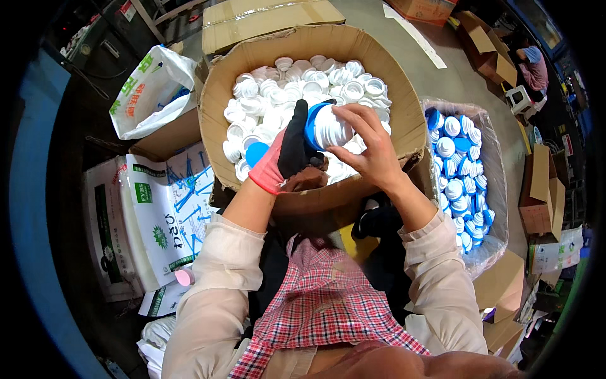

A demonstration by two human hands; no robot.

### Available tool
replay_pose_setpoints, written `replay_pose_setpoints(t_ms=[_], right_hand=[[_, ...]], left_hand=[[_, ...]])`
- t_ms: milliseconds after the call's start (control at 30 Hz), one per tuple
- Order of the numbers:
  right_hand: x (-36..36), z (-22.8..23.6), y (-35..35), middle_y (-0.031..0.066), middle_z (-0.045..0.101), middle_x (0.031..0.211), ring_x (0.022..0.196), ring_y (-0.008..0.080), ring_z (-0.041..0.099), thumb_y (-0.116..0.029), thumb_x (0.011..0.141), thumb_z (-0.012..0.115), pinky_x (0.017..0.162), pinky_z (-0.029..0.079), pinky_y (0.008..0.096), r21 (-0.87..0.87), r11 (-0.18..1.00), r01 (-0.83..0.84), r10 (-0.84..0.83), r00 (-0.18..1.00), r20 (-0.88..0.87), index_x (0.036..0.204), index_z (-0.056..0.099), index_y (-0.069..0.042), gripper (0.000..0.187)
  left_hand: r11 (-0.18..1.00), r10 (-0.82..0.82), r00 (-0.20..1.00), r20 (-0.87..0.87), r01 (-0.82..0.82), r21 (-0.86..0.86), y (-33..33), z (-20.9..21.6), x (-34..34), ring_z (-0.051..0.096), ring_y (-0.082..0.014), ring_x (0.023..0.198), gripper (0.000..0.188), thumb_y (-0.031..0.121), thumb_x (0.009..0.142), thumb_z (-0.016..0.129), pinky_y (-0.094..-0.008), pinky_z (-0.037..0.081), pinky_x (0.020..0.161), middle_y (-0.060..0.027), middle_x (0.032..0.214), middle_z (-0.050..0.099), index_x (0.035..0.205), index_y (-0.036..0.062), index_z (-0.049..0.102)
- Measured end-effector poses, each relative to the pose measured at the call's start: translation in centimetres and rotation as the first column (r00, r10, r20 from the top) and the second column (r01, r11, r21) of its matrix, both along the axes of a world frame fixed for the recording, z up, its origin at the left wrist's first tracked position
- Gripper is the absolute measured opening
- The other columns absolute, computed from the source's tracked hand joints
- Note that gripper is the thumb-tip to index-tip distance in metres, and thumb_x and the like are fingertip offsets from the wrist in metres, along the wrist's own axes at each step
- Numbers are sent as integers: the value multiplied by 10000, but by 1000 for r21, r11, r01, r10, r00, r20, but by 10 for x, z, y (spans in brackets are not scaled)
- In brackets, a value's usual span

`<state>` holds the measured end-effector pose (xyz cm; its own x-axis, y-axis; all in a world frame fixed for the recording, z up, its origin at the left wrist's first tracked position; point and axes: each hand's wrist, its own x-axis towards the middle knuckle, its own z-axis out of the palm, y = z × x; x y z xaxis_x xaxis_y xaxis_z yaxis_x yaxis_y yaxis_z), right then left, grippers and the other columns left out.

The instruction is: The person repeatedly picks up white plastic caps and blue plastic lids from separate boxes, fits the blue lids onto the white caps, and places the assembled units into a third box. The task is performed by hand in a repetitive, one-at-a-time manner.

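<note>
My left hand [291,150], in a pink and black glove, is closed round the blue base of a ribbed plastic part [332,127]. The fingertips of my bare right hand [374,144] grip the white stepped side of that same part. Both hands are above the near half of a large cardboard box [398,69] filled with white ribbed plastic pieces [265,95]. A flat blue round piece [256,153] shows just left of the pink cuff; whether it lies on the pile or is held cannot be told.
To the right, a plastic-lined box [495,208] holds blue-and-white ribbed parts [457,189]. On the left, blue plastic sticks [185,189] lie on white printed sacking [151,221], with a white bag [151,95] behind. Cartons [536,196] stand at far right, where a person [534,66] sits.
</note>
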<state>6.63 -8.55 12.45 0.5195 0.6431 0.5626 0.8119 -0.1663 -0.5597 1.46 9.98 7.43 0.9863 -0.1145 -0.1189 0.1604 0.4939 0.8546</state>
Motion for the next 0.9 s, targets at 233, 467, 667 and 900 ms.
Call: replay_pose_setpoints(t_ms=[233, 467, 667, 900], right_hand=[[0, -1, 2, 134, 533, 1151, 1071, 312, 518, -91, 682, 783, 891, 463, 394, -27, 1000, 6, -5, 999, 40, 1238, 576, -69, 594], [-1, -2, 3, 131, 528, 1153, 1078, 317, 510, -58, 659, 773, 905, 457, 400, -38, 999, 3, -1, 999, 44, 1242, 571, -77, 617], [-4, -4, 7, 135, 519, 1154, 1071, 319, 509, -39, 664, 762, 905, 455, 405, -33, 999, 17, -15, 999, 52, 1246, 566, -87, 616], [12, -7, -6, 150, 500, 1295, 1186, 290, 500, -231, 743, 805, 948, 452, 392, 106, 994, -3, 52, 886, -461, 1330, 500, -45, 687]], left_hand=[[978, 151, 989, 3, -150, 142, -12, 12, -1, 588, -156, 646, 675, 628, 974, 247, -277, 484, 566, -68, 827, 625, 1158, 72, 582], [998, 20, 996, -86, -14, 66, -2, 13, -5, 571, -154, 598, 634, 637, 933, 389, -282, 472, 534, -68, 799, 625, 1177, 81, 572], [961, -42, 980, 196, -15, 277, 6, -14, -4, 638, -159, 859, 502, 277, 878, 660, -292, 546, 723, -91, 1042, 624, 1276, 29, 482], [989, 25, 988, 152, -47, 143, -7, 30, -15, 633, -210, 930, 622, 119, 805, 751, -335, 568, 702, -119, 1103, 591, 1324, 36, 418]])
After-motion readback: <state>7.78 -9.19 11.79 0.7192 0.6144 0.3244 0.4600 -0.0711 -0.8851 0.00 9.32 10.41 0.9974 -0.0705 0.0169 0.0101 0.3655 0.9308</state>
